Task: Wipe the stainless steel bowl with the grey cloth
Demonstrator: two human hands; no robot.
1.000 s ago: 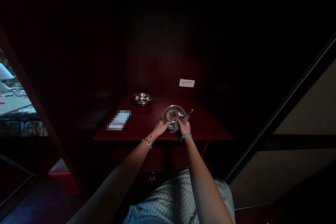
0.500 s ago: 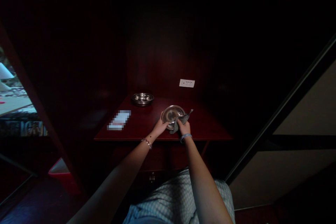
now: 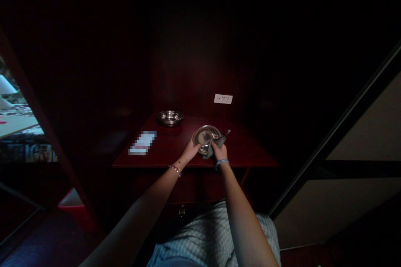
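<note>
A shiny round metal dish (image 3: 205, 137) is tilted toward me above the front part of the dark red desk (image 3: 175, 156). My left hand (image 3: 191, 150) grips its left rim, thumb on the inside. At the lower right of the dish, my right hand (image 3: 219, 152) is closed on a grey cloth (image 3: 209, 150), which lies against the rim and inner side. One corner of the cloth sticks out to the right. Farther back on the left sits what looks like a small stack of similar metal dishes (image 3: 170, 119).
A blurred-out pale rectangular item (image 3: 142, 142) lies at the desk's left. On the back panel is a white wall socket (image 3: 223, 99). Dark side panels enclose the desk. A red bin (image 3: 75, 208) stands on the floor at lower left, and a drawer latch (image 3: 181, 210) shows below.
The dish's tilt differs very slightly, with its reflection shifted. Both hands, the cloth and the stacked dishes stay almost where they were.
</note>
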